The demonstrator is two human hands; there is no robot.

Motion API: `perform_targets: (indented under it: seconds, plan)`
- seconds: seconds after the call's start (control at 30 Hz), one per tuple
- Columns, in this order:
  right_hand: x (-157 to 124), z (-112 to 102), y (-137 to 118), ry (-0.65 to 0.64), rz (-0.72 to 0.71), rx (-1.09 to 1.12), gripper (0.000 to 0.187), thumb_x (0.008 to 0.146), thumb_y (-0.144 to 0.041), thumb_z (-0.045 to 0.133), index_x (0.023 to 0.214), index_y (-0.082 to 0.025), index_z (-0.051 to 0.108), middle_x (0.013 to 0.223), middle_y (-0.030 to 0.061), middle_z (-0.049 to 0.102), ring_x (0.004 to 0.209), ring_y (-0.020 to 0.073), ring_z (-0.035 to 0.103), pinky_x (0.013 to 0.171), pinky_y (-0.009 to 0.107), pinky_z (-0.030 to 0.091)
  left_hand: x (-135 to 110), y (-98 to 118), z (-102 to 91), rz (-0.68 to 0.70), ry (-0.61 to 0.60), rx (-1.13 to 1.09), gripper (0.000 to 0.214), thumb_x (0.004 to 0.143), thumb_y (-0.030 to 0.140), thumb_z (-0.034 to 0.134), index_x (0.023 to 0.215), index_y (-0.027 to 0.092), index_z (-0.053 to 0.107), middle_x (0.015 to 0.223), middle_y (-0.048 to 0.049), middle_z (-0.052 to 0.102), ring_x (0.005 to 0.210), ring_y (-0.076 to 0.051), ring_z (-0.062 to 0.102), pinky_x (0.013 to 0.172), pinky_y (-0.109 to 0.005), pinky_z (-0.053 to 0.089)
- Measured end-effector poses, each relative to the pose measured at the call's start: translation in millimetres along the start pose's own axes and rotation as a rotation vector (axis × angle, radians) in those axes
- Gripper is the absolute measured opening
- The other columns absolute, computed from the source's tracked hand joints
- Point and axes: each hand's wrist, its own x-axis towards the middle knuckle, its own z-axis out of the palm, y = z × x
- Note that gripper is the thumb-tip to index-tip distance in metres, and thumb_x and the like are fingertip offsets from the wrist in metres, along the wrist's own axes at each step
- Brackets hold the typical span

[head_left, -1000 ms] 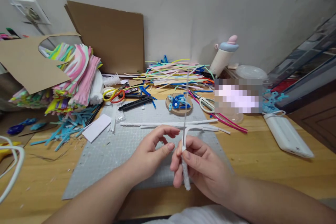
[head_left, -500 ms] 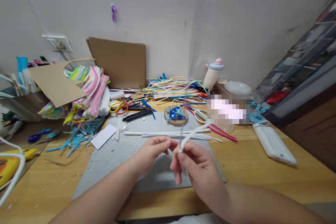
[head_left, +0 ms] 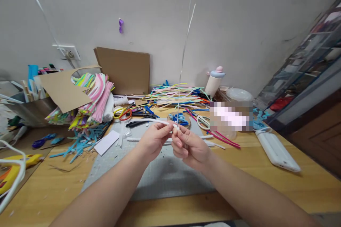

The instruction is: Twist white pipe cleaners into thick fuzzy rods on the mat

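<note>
Above the grey cutting mat point(head_left: 149, 184), my left hand point(head_left: 156, 139) pinches a white pipe cleaner point(head_left: 151, 121), whose free length points left. My right hand point(head_left: 192, 147) meets it fingertip to fingertip. Between its thumb and fingers it grips the foot of a thin, silvery wire point(head_left: 183, 55), which rises upright in front of the wall. A small white bit shows at the pinch; how it joins the wire is hidden by the fingers. More white pipe cleaners point(head_left: 133, 139) lie across the mat behind my hands.
Scissors point(head_left: 125, 112), a white card point(head_left: 107, 142) and blue cuttings point(head_left: 78, 145) lie left. Behind are a pipe-cleaner pile point(head_left: 176, 95), a round dish of blue pieces point(head_left: 183, 118) and a bottle point(head_left: 214, 82). A white power bank-like device point(head_left: 278, 150) lies right; a yellow glue gun point(head_left: 13, 170) far left.
The white pipe cleaner has swung from pointing up and right to pointing left, and my left fingers now hold it. My hands have come together; the tall wire shows clearly.
</note>
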Motion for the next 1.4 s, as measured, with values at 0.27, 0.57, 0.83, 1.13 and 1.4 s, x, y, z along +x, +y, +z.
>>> perform_targets:
  seconds: [0.27, 0.57, 0.83, 1.13, 1.4]
  plan:
    - [7.4, -22.0, 10.8, 0.283, -0.056, 0.011, 0.017, 0.077, -0.026, 0.066, 0.078, -0.018, 0.051, 0.056, -0.0064, 0.053, 0.037, 0.0015, 0.037, 0.038, 0.014, 0.024, 6.9, -21.1, -10.1, 0.316, 0.226, 0.357, 0.009, 0.070, 0.023, 0.068, 0.066, 0.016, 0.065, 0.074, -0.0022, 0.064, 0.075, -0.015, 0.058, 0.073, -0.027, 0.043]
    - [9.8, -41.5, 33.0, 0.490, -0.190, -0.374, 0.020, 0.074, -0.032, 0.066, 0.076, -0.018, 0.053, 0.052, -0.0057, 0.055, 0.037, 0.0071, 0.049, 0.035, 0.016, 0.036, -1.5, -39.3, -15.9, 0.561, 0.275, 0.854, 0.012, 0.077, 0.023, 0.061, 0.067, 0.017, 0.064, 0.079, -0.0035, 0.061, 0.078, -0.015, 0.058, 0.075, -0.029, 0.044]
    - [14.2, -56.2, 36.4, 0.521, -0.249, -0.507, 0.018, 0.076, -0.033, 0.063, 0.076, -0.019, 0.053, 0.050, -0.0071, 0.054, 0.037, 0.0063, 0.048, 0.034, 0.015, 0.038, 5.2, -43.7, -21.4, 0.574, 0.182, 0.994, 0.007, 0.078, 0.017, 0.058, 0.078, 0.019, 0.064, 0.087, -0.0047, 0.063, 0.086, -0.017, 0.057, 0.080, -0.032, 0.043]
    - [17.0, -55.4, 29.2, 0.324, 0.005, -0.308, 0.029, 0.071, -0.038, 0.068, 0.075, -0.018, 0.048, 0.052, -0.0067, 0.055, 0.032, 0.0036, 0.041, 0.029, 0.012, 0.022, 23.7, -42.0, -40.9, 0.210, 0.132, 0.496, 0.015, 0.065, 0.025, 0.070, 0.067, 0.016, 0.058, 0.069, 0.0009, 0.057, 0.065, -0.012, 0.053, 0.063, -0.025, 0.043]
    - [12.8, -49.8, 26.6, 0.339, -0.044, -0.630, 0.024, 0.076, -0.038, 0.061, 0.072, -0.017, 0.050, 0.052, -0.0057, 0.051, 0.035, 0.0042, 0.040, 0.034, 0.015, 0.024, 22.0, -37.7, -39.4, 0.163, 0.084, 0.459, 0.024, 0.062, 0.026, 0.072, 0.072, 0.016, 0.053, 0.067, 0.0031, 0.055, 0.060, -0.009, 0.052, 0.058, -0.021, 0.042]
